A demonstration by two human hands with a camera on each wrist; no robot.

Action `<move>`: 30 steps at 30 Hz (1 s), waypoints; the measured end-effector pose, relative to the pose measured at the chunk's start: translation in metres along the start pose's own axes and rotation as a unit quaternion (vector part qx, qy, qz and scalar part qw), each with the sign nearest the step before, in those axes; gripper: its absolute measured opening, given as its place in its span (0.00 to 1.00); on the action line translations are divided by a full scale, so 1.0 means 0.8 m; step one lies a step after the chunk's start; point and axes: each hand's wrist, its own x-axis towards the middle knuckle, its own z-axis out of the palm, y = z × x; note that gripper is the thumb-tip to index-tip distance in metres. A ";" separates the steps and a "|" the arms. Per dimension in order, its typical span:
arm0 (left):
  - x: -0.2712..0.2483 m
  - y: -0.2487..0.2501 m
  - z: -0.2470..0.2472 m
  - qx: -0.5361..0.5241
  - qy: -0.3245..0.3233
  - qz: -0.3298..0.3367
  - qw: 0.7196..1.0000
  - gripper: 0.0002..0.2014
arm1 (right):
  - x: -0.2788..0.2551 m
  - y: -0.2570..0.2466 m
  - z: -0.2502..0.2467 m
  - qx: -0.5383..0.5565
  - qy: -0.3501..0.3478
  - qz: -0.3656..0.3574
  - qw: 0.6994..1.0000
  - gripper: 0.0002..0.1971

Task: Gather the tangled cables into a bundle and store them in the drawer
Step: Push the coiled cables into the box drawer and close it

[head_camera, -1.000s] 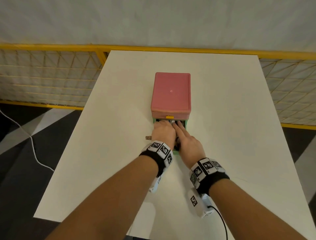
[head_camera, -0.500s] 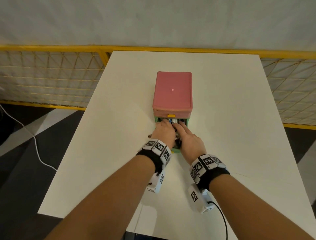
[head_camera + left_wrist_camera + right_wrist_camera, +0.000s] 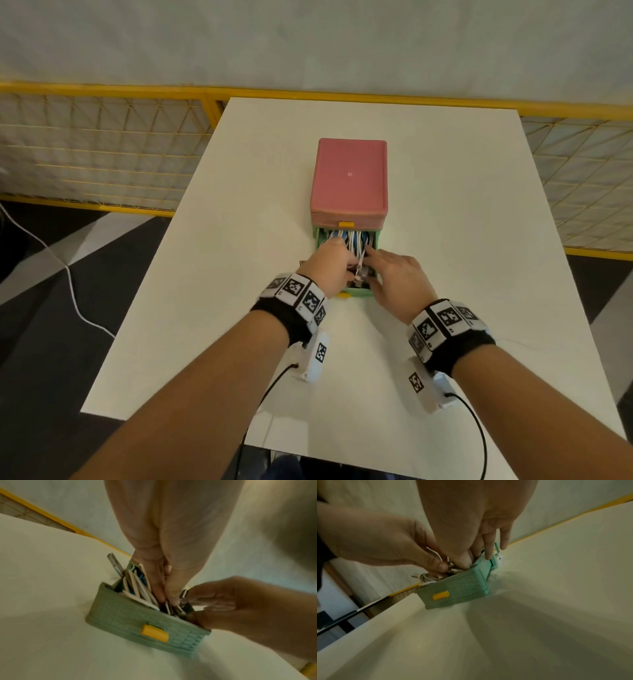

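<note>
**Op A:** Cables (image 3: 349, 240) first: where are they relative to the drawer (image 3: 359, 293)?

**Op B:** Inside it. I see white and blue strands packed in the green drawer, which is pulled out from under the pink box (image 3: 349, 178) toward me. Some metal plugs stick up near the drawer's front wall, and in the left wrist view one plug (image 3: 115, 563) pokes out above the drawer's far left corner.

**Op A:** Start at the drawer's left side. What is my left hand (image 3: 330, 267) doing?

**Op B:** It comes in over the drawer's left edge, fingers pointing down into the drawer. The fingers (image 3: 159, 588) are close together and pressed among the cables near the plugs. I cannot tell for certain if they pinch a strand or only push down on the pile.

**Op A:** And on the drawer's right side?

**Op B:** The right hand (image 3: 397, 274) lies over the drawer's right front corner. Thumb and forefinger are bent in toward the plug ends, and in the left wrist view they appear to pinch a metal plug (image 3: 184, 595). Two other fingers (image 3: 488, 547) stretch straight along the drawer's right wall.

**Op A:** The drawer's front?

**Op B:** Its yellow handle (image 3: 154, 632) faces me, with neither hand on it.

**Op A:** What carries the drawer?

**Op B:** The white bench (image 3: 479, 274). Beyond the pink box runs a yellow railing (image 3: 102, 90).
</note>
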 end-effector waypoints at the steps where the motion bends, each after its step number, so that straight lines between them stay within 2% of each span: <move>1: 0.003 0.003 0.003 0.011 0.000 0.000 1.000 0.12 | 0.000 0.001 -0.001 0.012 0.007 0.000 1.000 0.14; 3: 0.007 0.008 0.009 0.035 0.003 -0.003 0.999 0.10 | 0.001 -0.002 -0.003 0.055 0.031 -0.007 0.998 0.11; 5: 0.006 0.012 0.014 0.052 0.004 -0.010 0.999 0.08 | 0.003 -0.005 -0.002 0.070 0.036 -0.025 0.997 0.13; 9: 0.001 0.005 -0.007 0.033 -0.007 0.006 0.999 0.10 | -0.001 -0.003 -0.001 -0.036 -0.026 -0.053 0.998 0.20; 12: -0.007 -0.018 -0.040 0.006 0.048 -0.014 0.999 0.14 | -0.015 0.001 0.001 -0.114 -0.030 -0.092 0.989 0.25; 14: -0.011 -0.036 -0.049 0.020 0.020 -0.027 0.999 0.21 | -0.020 -0.001 -0.002 -0.118 -0.056 -0.090 0.987 0.28; 16: -0.010 -0.040 -0.047 0.068 -0.030 -0.023 0.997 0.21 | -0.019 0.000 -0.006 -0.097 -0.088 -0.083 0.988 0.28; 20: -0.001 -0.027 -0.037 0.081 -0.038 -0.059 0.994 0.24 | -0.005 -0.002 -0.010 -0.047 -0.103 -0.097 0.989 0.24; 22: 0.001 -0.020 -0.028 0.084 -0.014 -0.056 0.995 0.18 | -0.004 -0.006 -0.010 0.032 -0.080 -0.058 0.995 0.20; 24: 0.005 -0.014 -0.018 0.107 0.008 -0.050 0.993 0.13 | -0.007 -0.013 -0.012 0.092 -0.056 -0.018 0.994 0.24; 26: 0.008 -0.013 -0.014 0.129 0.008 -0.050 0.990 0.12 | -0.010 -0.019 -0.010 0.064 -0.065 -0.034 0.995 0.33; 28: 0.010 -0.016 -0.022 0.134 -0.035 -0.051 0.989 0.15 | -0.013 -0.023 -0.006 -0.006 -0.100 -0.062 0.993 0.36; 30: 0.007 -0.023 -0.045 0.100 -0.075 -0.053 0.991 0.07 | -0.013 -0.026 -0.007 -0.074 -0.138 -0.065 0.986 0.35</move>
